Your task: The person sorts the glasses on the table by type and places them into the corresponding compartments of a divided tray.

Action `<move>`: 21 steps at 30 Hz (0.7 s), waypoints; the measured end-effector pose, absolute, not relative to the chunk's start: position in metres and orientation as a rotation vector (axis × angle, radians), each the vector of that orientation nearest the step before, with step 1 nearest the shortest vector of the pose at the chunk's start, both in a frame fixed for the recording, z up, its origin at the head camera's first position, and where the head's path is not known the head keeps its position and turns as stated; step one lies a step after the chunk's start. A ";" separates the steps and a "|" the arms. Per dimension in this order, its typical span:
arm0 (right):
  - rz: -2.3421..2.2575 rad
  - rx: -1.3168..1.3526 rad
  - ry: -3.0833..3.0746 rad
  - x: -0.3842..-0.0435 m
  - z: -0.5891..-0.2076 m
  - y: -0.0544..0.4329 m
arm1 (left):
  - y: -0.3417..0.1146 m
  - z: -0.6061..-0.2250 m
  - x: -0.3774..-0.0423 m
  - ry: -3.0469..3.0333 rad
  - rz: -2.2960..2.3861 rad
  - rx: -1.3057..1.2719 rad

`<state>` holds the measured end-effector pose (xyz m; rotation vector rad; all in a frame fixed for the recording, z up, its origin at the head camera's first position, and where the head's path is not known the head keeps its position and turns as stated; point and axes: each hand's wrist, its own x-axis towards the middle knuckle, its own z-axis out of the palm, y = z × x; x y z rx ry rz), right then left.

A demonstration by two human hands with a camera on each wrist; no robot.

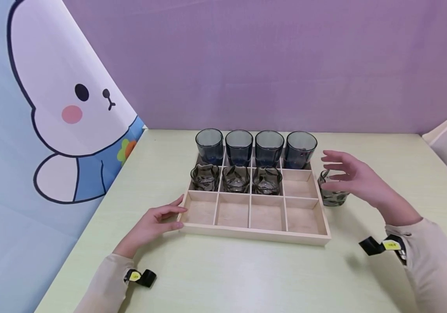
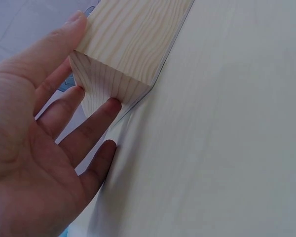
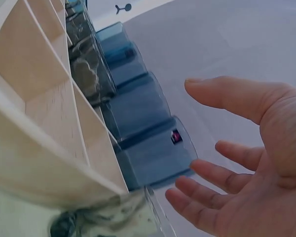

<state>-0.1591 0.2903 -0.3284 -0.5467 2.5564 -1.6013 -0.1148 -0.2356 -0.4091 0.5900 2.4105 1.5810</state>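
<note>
A wooden divided tray [image 1: 255, 234] lies on the table. My left hand [image 1: 157, 221] touches its left front corner; in the left wrist view the fingertips [image 2: 114, 104] rest against the wood, fingers fairly straight. Right of the tray stands a wavy grey glass [image 1: 334, 199]. Just over and behind it is my right hand [image 1: 350, 176], fingers spread and slightly bent, partly covering the glass in the head view. In the right wrist view nothing lies between thumb and fingers, and the wavy glass [image 3: 123, 215] sits below them.
Tall blue-grey glasses [image 1: 269, 145] fill the tray's back row. Three wavy dark glasses [image 1: 236, 178] occupy the middle row from the left; its rightmost compartment [image 1: 299, 184] and the front row hold nothing. A purple cloth [image 1: 262, 65] hangs behind the table.
</note>
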 end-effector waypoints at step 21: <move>-1.378 -0.306 2.828 -0.158 -0.340 0.321 | -0.236 -0.410 -0.116 2.391 1.579 0.554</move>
